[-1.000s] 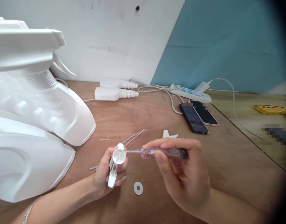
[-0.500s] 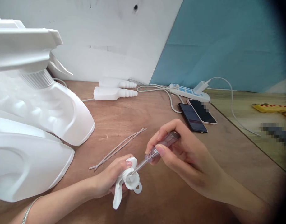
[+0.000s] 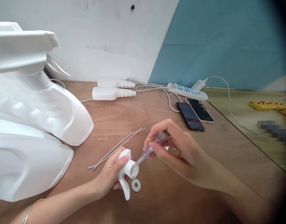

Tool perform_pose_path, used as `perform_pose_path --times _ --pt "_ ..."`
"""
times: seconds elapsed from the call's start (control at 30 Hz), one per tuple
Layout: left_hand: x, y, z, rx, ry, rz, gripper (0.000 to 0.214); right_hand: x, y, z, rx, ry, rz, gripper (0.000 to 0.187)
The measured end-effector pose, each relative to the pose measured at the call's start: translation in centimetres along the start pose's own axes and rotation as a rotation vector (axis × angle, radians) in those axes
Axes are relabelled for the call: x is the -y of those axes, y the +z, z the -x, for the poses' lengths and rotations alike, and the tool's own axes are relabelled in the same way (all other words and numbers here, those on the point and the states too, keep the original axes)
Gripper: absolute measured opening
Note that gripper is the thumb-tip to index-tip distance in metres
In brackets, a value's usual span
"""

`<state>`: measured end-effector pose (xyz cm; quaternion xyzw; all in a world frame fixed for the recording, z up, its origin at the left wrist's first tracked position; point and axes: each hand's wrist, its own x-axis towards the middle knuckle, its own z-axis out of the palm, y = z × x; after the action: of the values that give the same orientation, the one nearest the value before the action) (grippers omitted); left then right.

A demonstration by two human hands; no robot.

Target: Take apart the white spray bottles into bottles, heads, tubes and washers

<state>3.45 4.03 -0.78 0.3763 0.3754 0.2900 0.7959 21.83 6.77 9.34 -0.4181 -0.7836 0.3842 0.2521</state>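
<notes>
My left hand [image 3: 109,177] is closed round a white trigger sprayer head [image 3: 125,173], held low over the brown table with its open cap end facing right. My right hand [image 3: 177,154] grips a clear-handled screwdriver [image 3: 150,150] like a pen, and its tip points down into the cap opening. A small white ring washer [image 3: 136,185] lies flat on the table just under the sprayer head. Thin pale tubes [image 3: 117,147] lie on the table just beyond my left hand.
Large white spray bottles [image 3: 33,124] lie at the left. Two white handle-shaped parts [image 3: 112,88] rest near the back wall. A power strip [image 3: 186,91] with cables and two phones [image 3: 195,115] sit at the right, by the table's edge [image 3: 238,137].
Both hands dropped toward the table from a raised hold. The screwdriver swung from level to slanting down into the cap. The washer shows clear beside the sprayer head again.
</notes>
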Motion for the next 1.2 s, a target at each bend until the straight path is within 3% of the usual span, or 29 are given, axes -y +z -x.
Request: perform_pose_path --times 0.17,0.37,0.57,0.7,0.9,1.03,1.2 --pt "-0.6 0.2 0.7 -0.140 0.143 -0.466 0.028 -2.0 0.5 0.6 0.015 0.092 -0.182 0.004" --pt "-1.7 0.9 1.6 -0.090 0.091 -1.071 0.023 -5.4 2.1 3.2 -0.026 0.234 -0.393 0.008" --pt "-2.5 1.5 1.5 -0.217 0.149 -1.296 0.024 -7.0 3.1 4.5 -0.224 0.096 -0.547 0.011" --pt "-3.5 1.5 1.6 -0.212 0.117 -1.455 0.024 -7.6 3.7 4.8 -0.280 0.044 -0.580 0.011" --pt "-5.6 2.0 0.4 -0.347 0.170 -1.395 0.028 -7.5 5.2 5.5 -0.351 0.016 -0.744 0.010" --pt "-6.5 2.6 -1.7 -0.437 0.182 -1.396 0.033 -7.3 6.1 6.1 -0.182 0.114 -0.798 0.016" --pt "-6.2 3.5 -4.4 -0.386 0.329 -1.281 0.037 -7.5 5.9 6.3 -0.052 0.192 -0.781 0.024"
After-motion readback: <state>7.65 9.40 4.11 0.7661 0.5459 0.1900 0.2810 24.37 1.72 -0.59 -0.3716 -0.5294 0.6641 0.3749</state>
